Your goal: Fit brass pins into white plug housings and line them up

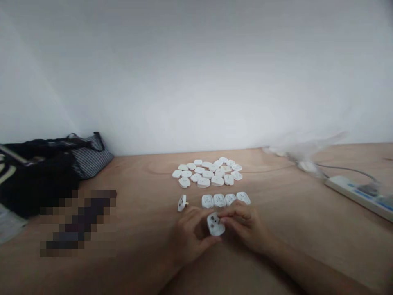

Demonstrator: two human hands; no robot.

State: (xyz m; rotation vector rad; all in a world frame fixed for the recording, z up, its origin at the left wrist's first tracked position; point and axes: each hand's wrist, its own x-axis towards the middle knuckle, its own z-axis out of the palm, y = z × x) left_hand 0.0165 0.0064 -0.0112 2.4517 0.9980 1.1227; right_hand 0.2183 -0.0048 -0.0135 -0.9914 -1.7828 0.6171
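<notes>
Both my hands meet near the front of the wooden table (138, 192) around one small white plug piece (215, 224). My left hand (190, 235) curls under and beside it, fingers closed on it. From the right, my right hand (245, 227) pinches its top edge. Just beyond my fingers a row of several white plug pieces (225, 200) lies face up. One more white piece (182, 203) stands on its edge to the left of that row. Farther back sits a pile of several white plug pieces (208, 173).
A black bag and a striped bag (89, 157) rest at the left against the white wall. A white power strip (356, 190) with a cable lies at the right, behind it a clear plastic bag (307, 153). A blurred-out patch covers the table's left front.
</notes>
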